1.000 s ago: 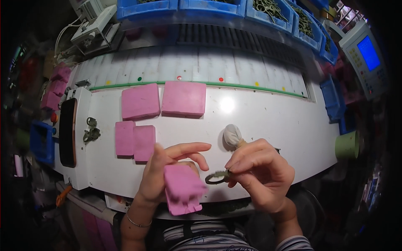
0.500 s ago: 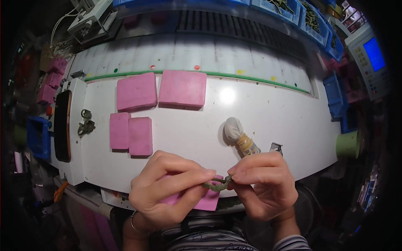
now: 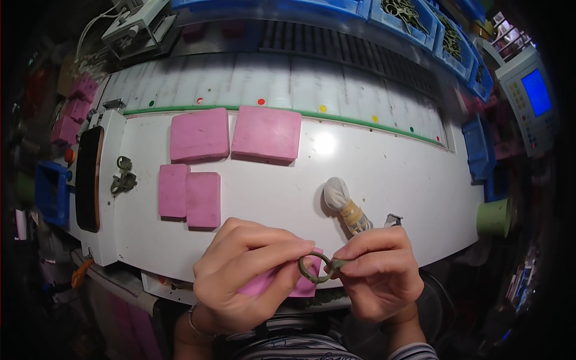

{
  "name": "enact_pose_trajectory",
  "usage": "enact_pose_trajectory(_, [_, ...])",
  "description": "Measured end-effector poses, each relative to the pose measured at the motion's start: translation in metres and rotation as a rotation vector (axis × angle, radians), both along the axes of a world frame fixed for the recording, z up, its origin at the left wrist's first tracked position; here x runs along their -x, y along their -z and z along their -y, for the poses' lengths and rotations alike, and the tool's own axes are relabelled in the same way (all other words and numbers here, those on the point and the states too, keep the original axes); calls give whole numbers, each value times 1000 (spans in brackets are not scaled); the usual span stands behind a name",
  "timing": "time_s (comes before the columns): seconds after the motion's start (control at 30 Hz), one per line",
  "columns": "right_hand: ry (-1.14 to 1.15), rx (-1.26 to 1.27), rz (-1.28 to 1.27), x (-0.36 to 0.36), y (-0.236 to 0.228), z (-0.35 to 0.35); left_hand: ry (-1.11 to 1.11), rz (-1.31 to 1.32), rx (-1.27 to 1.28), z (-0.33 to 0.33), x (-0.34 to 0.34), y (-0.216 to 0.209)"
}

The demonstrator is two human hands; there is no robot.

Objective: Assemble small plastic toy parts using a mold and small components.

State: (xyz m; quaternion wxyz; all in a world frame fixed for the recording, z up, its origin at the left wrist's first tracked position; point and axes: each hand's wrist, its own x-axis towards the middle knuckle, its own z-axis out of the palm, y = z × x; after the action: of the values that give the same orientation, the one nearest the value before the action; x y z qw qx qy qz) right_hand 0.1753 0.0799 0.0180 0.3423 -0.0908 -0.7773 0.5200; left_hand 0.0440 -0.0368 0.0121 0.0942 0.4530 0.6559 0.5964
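Between my two hands is a dark green ring (image 3: 304,273) with a small stem or head on its right side; it looks like a wax ring pattern. My left hand (image 3: 252,270) pinches the ring's left edge between thumb and fingers. On the other side, my right hand (image 3: 381,273) grips the stem with its fingertips. The round opening faces up toward me. Under my left hand and partly covered by it lies a pink block (image 3: 305,289), probably a rubber mold. A white cloth pouch (image 3: 336,193) bound with yellowish bands lies just beyond my right hand.
Several pink blocks (image 3: 267,133) rest on the white worktop (image 3: 270,192). Small green pieces (image 3: 123,182) lie at left beside a dark phone (image 3: 91,178). Beyond the green strip moves a white conveyor belt (image 3: 234,84). Blue bins (image 3: 402,21) stand far right, near a blue-screened device (image 3: 536,93).
The ring has turned from nearly edge-on so its round opening now shows. Both hands stay closed on it. Coloured dots on the belt have shifted left.
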Motion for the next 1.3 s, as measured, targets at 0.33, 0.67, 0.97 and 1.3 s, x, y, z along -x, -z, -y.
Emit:
enact_pose_trajectory(0.33, [31,-145,17,5,-11,-4,15,54,-47,-11,7,4])
enact_pose_trajectory(0.67, [-103,37,333,1,-50,-82,-31,217,5,-14,0,20])
enact_pose_trajectory(0.97, [580,-31,20,105,-114,-356,48,685,-5,-25,0,33])
enact_pose_trajectory(1.3, [-259,-199,247,47,-39,-117,-55,1280,-85,-14,4,55])
